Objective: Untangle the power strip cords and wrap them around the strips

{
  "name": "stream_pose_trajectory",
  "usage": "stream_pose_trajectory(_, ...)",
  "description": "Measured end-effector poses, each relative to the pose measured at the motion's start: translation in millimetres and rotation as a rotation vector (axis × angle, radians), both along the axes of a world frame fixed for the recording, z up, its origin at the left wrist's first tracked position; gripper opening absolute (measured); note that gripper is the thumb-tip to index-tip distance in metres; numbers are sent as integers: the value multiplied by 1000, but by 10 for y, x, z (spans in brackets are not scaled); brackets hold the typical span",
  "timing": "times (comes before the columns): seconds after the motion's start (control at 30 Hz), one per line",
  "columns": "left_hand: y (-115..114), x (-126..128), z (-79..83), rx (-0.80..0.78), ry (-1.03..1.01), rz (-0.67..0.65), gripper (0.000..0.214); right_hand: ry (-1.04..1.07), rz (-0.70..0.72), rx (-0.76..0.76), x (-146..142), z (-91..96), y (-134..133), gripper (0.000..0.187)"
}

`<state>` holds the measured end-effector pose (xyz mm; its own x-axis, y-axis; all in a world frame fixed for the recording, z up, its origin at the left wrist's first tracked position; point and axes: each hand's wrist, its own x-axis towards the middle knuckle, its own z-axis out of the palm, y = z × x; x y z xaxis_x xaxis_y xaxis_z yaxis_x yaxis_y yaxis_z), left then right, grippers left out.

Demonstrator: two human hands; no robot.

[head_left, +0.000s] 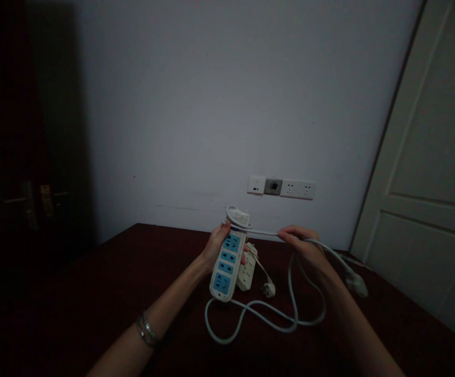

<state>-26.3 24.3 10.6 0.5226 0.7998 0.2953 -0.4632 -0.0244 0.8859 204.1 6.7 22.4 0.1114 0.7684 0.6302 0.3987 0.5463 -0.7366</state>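
My left hand point(214, 242) is closed around a white power strip point(226, 264) with blue sockets, held tilted above the dark table. Its white cord point(264, 232) loops about the strip's upper end and runs across to my right hand point(303, 245), whose fingers pinch it. More of the cord hangs in loose curves below, in front of the strip. A white plug point(356, 284) dangles beyond my right wrist. Just behind the held strip lies a second white power strip point(246, 268), partly hidden, with its own short cord and plug point(268, 289).
The dark red table point(152, 283) reaches back to a pale wall point(196, 115). Low on the wall is a row of sockets point(297, 189). A white panelled door point(431, 173) stands on the right. At the left, a dark door with a handle point(17, 200) is in shadow.
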Motion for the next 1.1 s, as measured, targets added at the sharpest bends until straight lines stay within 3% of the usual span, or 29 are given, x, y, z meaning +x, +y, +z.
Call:
stream_pose_trajectory(0.23,39,-31,-46,-153,-31,-164,67,1,-17,-15,42,18,-12,22)
stream_pose_trajectory(0.37,77,-40,-58,-163,-55,-144,64,-1,-21,-45,53,61,-49,21)
stream_pose_trajectory(0.63,5,-51,17,-151,-18,-37,67,70,104,-176,47,137,-174,25)
stream_pose_trajectory(0.77,-111,-62,97,-96,-25,-137,68,99,253,-298,128,77,-138,35)
stream_pose_trajectory(0.9,-255,-62,153,-100,1,-322,75,53,527,-458,247,21,-101,50)
stream_pose_trajectory(1.0,-348,-73,189,-136,44,-429,80,-60,674,-477,305,16,-122,52)
stream_pose_trajectory(1.1,-416,-119,236,-162,85,-466,82,-173,701,-458,331,-21,-162,54)
